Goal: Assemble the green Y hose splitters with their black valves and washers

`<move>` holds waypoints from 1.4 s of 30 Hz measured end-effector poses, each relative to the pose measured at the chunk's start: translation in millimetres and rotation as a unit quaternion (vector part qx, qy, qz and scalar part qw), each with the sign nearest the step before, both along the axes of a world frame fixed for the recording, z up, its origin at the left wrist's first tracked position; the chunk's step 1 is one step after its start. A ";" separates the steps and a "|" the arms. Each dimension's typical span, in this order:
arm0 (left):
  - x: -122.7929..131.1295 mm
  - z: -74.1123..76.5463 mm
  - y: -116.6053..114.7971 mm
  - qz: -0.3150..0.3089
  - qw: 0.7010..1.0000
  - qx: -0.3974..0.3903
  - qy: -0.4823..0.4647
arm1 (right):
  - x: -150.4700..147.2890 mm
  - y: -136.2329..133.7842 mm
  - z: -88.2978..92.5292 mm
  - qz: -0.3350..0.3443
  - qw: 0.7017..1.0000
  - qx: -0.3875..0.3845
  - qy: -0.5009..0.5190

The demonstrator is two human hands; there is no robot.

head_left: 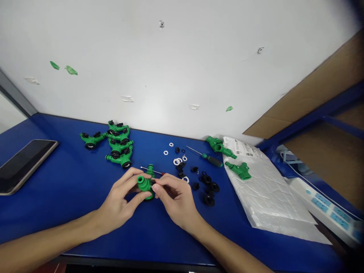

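From my remote seat, the green hose fitting (144, 184) is largely hidden by the fingers (159, 185), so I can't make out its far side. At 12 o'clock, a thin screwdriver shaft (149, 169) disappears behind the fitting and the right hand (176, 201). Toward 1 o'clock, the small black parts (179, 170) are too small to identify. The label (241, 148) on the white bag (270, 197) is unreadable at 2 o'clock. The tablet (22, 167) is cut off at 9 o'clock, the power strip (324, 208) at 4 o'clock.
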State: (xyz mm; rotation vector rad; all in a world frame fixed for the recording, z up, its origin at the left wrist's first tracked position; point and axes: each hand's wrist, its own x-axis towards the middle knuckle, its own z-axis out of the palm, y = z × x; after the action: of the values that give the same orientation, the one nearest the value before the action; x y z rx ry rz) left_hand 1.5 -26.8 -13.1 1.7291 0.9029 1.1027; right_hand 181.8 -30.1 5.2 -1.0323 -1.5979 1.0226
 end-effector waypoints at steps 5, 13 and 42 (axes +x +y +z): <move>1.5 8.4 3.5 -0.035 0.990 -0.106 -0.087 | 5.3 3.5 2.0 0.029 0.997 0.063 -0.021; 3.0 20.9 7.6 -0.095 0.967 -0.215 -0.100 | 5.2 4.3 -4.3 0.064 0.993 -0.094 0.020; -165.2 13.8 -13.1 0.342 0.847 0.154 0.376 | 29.2 20.8 -13.2 -0.036 0.978 -0.182 0.093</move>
State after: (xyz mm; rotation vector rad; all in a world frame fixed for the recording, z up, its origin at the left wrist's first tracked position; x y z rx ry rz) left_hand -163.7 -40.0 0.7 2.2304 2.0470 1.0180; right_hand 211.0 -9.3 -8.0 -1.1884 -1.2388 1.3516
